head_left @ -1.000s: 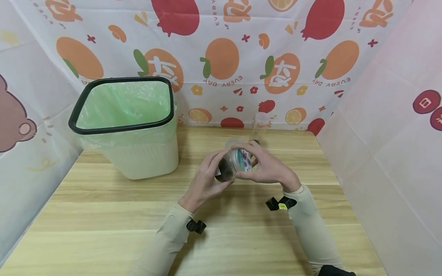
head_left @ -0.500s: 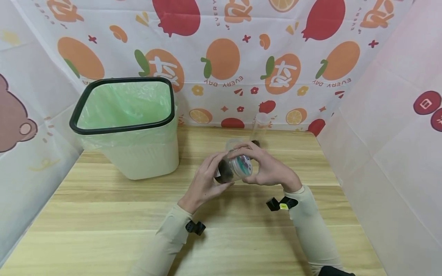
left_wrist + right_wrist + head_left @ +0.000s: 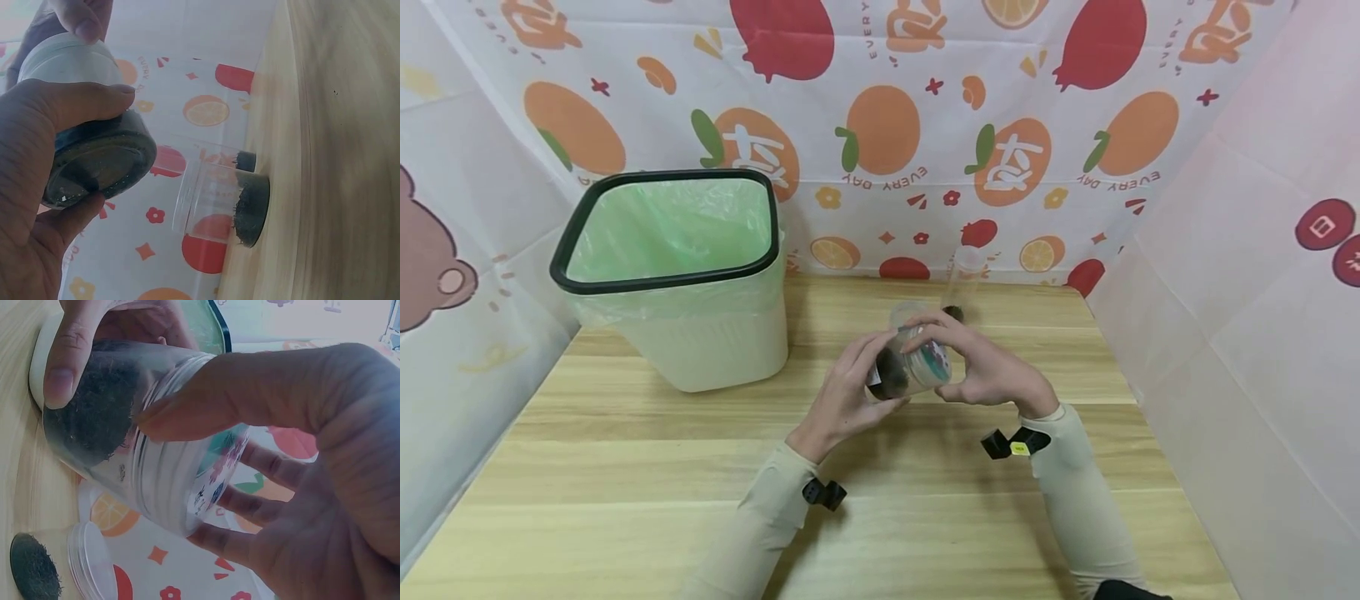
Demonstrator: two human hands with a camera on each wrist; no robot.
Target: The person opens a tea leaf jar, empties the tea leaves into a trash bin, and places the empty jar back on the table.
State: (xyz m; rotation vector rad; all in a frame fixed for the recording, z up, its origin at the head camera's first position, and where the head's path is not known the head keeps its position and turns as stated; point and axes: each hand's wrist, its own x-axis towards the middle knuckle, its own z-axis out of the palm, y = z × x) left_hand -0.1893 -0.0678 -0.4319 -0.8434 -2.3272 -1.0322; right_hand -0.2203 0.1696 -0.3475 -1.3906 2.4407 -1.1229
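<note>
My left hand grips the body of a clear jar, which is tipped so its lid faces right. Dark, dry shreds that look like loose tea are gathered toward its base. My right hand holds the jar's lid, its thumb at the rim and its fingers around the far side. A colourful label covers the lid's top. In the right wrist view the lid still sits on the jar. Behind the hands stand a short clear jar and a tall clear container, both with dark contents at the bottom.
A cream bin with a black rim and a green liner stands at the back left of the wooden table. A fruit-printed cloth hangs along the back edge, and pale cloth walls flank both sides.
My right thumb has shifted down along the lid and the fingers have re-placed themselves, while the lid's label has turned a little. My left hand and the jar stay nearly where they were.
</note>
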